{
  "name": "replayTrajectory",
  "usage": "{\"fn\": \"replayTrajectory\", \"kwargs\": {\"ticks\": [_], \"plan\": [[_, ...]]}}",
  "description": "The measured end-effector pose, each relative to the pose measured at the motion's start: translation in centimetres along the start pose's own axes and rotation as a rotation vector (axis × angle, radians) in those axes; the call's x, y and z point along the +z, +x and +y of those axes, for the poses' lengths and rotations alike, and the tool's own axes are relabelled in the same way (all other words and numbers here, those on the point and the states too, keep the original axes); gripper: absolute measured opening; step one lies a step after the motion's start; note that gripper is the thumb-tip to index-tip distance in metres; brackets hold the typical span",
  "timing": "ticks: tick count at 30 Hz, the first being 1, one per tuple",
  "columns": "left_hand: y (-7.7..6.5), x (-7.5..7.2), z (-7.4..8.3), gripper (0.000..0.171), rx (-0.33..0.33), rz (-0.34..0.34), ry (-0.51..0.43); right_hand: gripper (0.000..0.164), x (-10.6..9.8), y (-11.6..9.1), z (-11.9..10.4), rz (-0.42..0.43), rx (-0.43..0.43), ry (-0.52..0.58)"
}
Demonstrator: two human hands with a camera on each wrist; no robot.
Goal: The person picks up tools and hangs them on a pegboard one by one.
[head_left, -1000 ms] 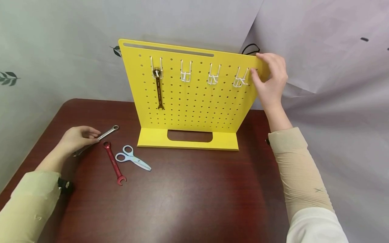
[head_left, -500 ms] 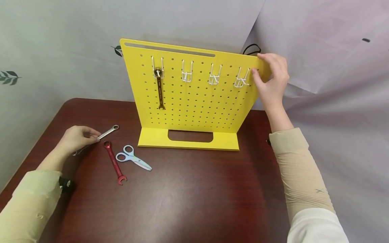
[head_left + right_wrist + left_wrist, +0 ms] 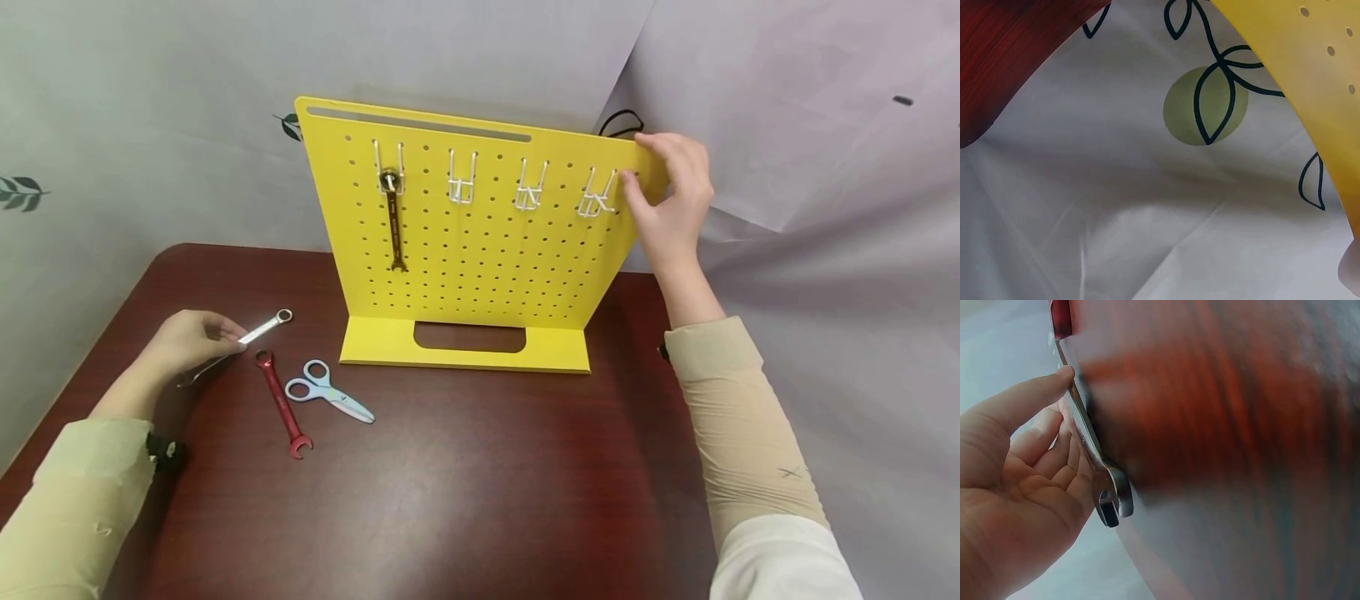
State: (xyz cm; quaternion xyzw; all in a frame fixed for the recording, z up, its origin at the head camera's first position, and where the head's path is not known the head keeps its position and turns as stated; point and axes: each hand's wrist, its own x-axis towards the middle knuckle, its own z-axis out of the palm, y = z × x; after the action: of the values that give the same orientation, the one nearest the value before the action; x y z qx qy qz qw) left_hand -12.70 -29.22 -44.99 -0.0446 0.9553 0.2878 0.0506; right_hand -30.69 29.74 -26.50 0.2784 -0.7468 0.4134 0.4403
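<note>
In the head view my left hand [image 3: 183, 343] pinches a silver combination wrench [image 3: 262, 328] between thumb and fingers at the table's left side. Its ring end points toward the board; the left wrist view shows the wrench's open end [image 3: 1113, 494] beside the palm. At upper right, my right hand [image 3: 675, 192] grips the top corner of a yellow pegboard [image 3: 465, 287], thumb on the front face. Only a fingertip [image 3: 1350, 272] of that hand shows in the right wrist view. A dark wrench [image 3: 394, 229] hangs by its ring from the leftmost white hook [image 3: 378, 158].
Right of the left hand lie a red combination wrench [image 3: 281, 404] and light blue scissors [image 3: 330, 392] on the dark wooden table [image 3: 450, 475]. Three more white hooks, including the rightmost hook [image 3: 596, 200], line the board. Pale cloth [image 3: 187, 125] hangs behind, with a black loop [image 3: 622, 117].
The silver wrench has turned slightly in the left fingers, and its shaft catches more light. The right hand keeps its grip on the pegboard corner.
</note>
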Motion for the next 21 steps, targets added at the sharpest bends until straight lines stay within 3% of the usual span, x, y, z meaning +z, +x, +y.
{"fn": "replayTrajectory", "kwargs": {"ticks": [14, 21], "plan": [[-0.09, -0.27, 0.22, 0.024, -0.024, -0.032, 0.024, 0.03, 0.14, 0.12, 0.06, 0.0, -0.001, 0.009], [-0.34, 0.03, 0.48, 0.023, -0.034, -0.015, -0.003, 0.029, 0.05, 0.04, 0.05, 0.001, 0.005, 0.004]]}}
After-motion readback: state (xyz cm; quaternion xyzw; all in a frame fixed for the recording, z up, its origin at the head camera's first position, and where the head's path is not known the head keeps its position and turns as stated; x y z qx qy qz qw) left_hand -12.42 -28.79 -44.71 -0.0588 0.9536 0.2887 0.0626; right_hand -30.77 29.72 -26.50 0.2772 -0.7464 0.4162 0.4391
